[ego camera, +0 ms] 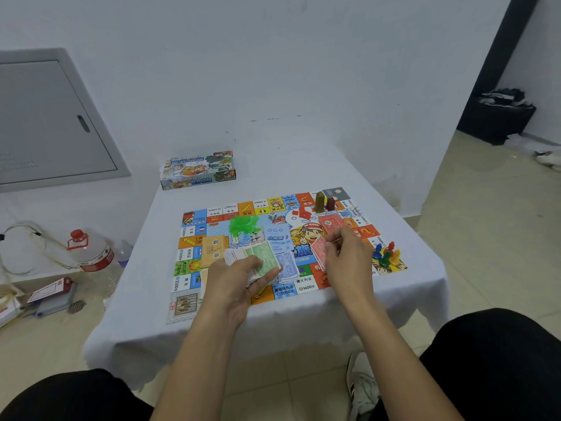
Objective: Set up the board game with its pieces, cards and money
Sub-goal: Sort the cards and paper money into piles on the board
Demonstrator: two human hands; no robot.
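Left hand (pixel 243 275) grips the thin paper money stack (pixel 258 262), green note on top, over the near edge of the glossy board (pixel 358 235). Right hand (pixel 343 253) pinches one red note (pixel 318 249) beside the blue pile (pixel 287 268). Best to peel singles cleanly and lay each colour flat, apart. Plastic pawns (pixel 386 254) cluster right; the cloth-covered bench (pixel 425 268) carries it all.

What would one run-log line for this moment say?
stage: sorting money | left hand: holds banknote stack | right hand: pinches red note | pawns: on board
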